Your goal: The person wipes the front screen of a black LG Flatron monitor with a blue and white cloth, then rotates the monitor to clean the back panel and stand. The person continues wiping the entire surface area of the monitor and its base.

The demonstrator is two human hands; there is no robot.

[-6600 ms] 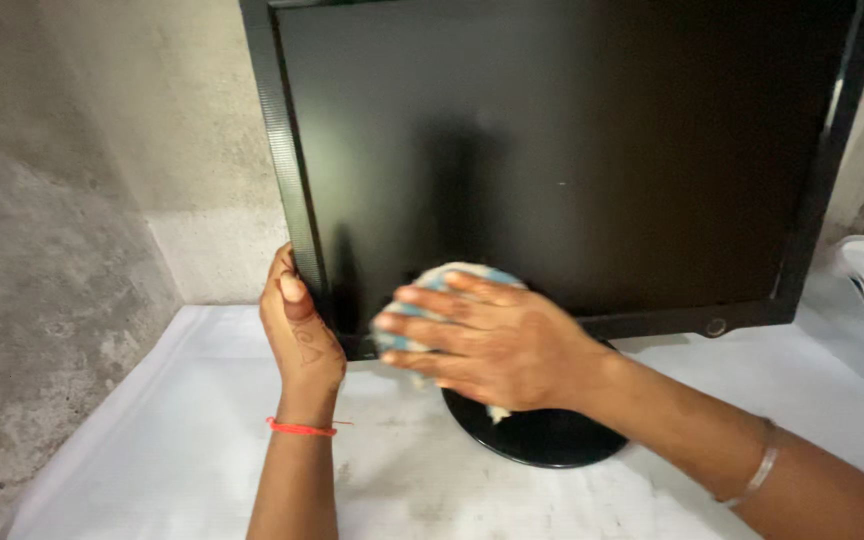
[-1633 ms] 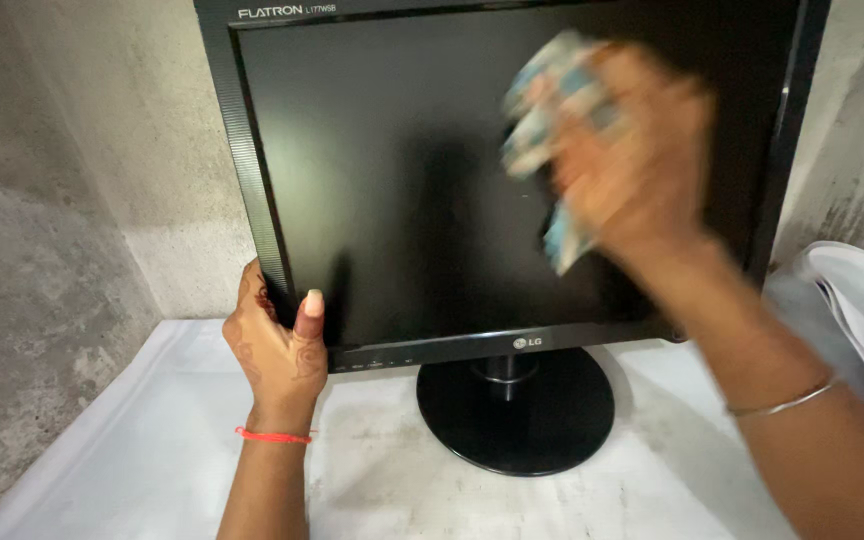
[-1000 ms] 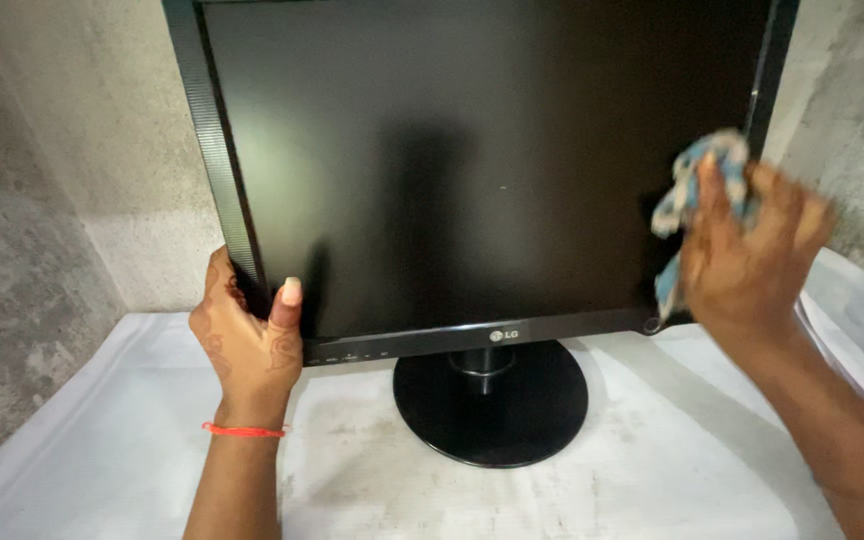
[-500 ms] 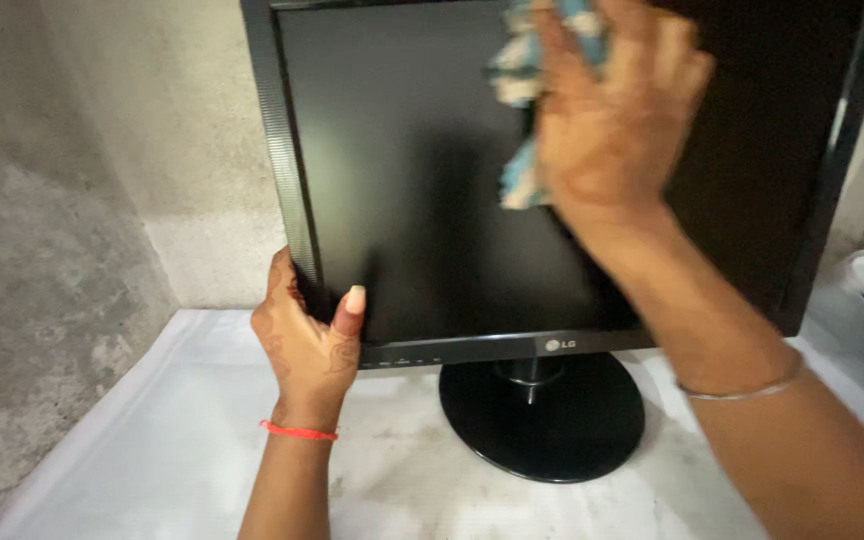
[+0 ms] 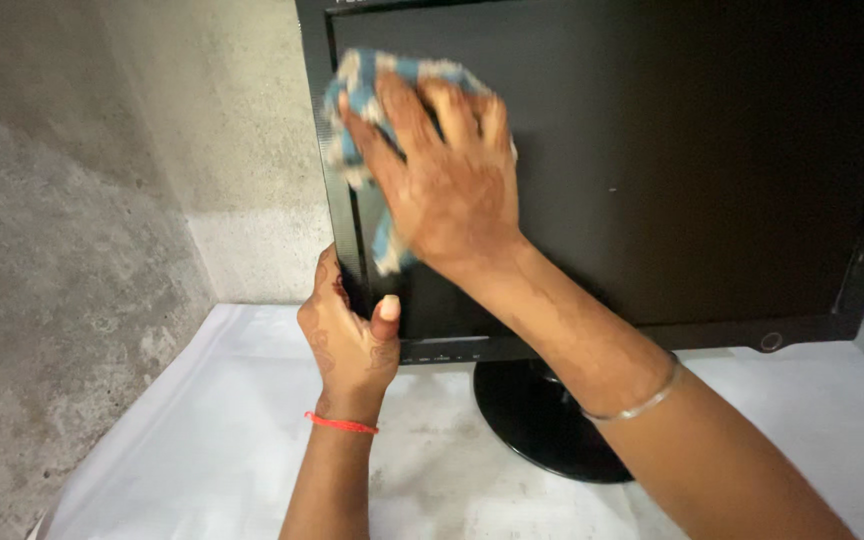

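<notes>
A black flat monitor (image 5: pixel 702 180) with a dark screen stands on a round black base (image 5: pixel 532 420). My left hand (image 5: pixel 347 335) grips the monitor's lower left corner, thumb on the front bezel. My right hand (image 5: pixel 447 175) presses a blue and white cloth (image 5: pixel 362 90) flat against the upper left of the screen. A red thread circles my left wrist and a thin metal bangle my right forearm.
The monitor stands on a white sheet (image 5: pixel 182 440) spread over the surface. Rough grey concrete walls (image 5: pixel 82 200) close in at the left and behind, forming a corner just left of the monitor.
My right hand has carried the cloth across the screen from the right side to the upper left. My left hand has kept its hold on the lower left corner.
</notes>
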